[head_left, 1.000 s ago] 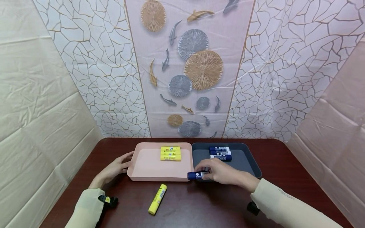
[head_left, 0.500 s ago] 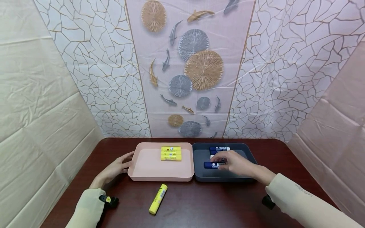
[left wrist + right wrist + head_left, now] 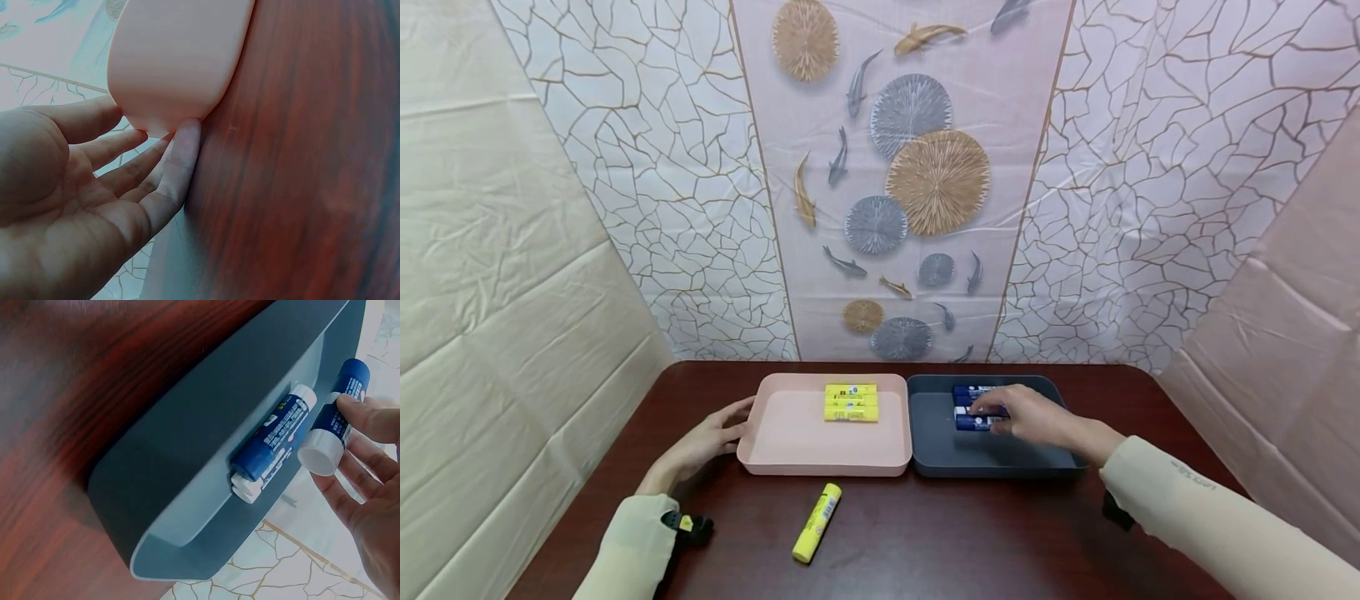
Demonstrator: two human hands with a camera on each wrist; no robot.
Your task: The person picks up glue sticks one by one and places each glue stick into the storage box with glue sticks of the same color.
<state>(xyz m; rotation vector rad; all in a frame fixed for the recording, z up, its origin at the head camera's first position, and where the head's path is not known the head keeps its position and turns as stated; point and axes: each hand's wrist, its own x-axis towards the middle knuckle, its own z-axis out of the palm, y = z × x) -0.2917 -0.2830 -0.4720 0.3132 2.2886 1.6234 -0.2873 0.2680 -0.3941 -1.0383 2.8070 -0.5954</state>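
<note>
My right hand [image 3: 1033, 417] is over the dark grey tray [image 3: 940, 458], pinching a blue glue stick [image 3: 334, 419] with a white cap between thumb and fingers. Other blue glue sticks [image 3: 275, 434] lie side by side in that tray, partly covered by the hand in the head view. On the left, my left hand [image 3: 703, 442] touches the outer left end of the pink tray [image 3: 790, 446]; its fingers [image 3: 181, 156] reach along the tray's wall, loosely extended. Several yellow sticks [image 3: 851, 403] lie in a row inside the pink tray.
A single yellow stick [image 3: 817, 523] lies slanted on the dark red wooden table [image 3: 925, 542], in front of the pink tray. The two trays stand side by side. Patterned cloth walls [image 3: 880, 275] enclose the table's back and sides.
My right hand has carried the blue glue stick from the dark tray's front left corner back and right, over the tray beside the other blue sticks. The left hand has stayed at the pink tray.
</note>
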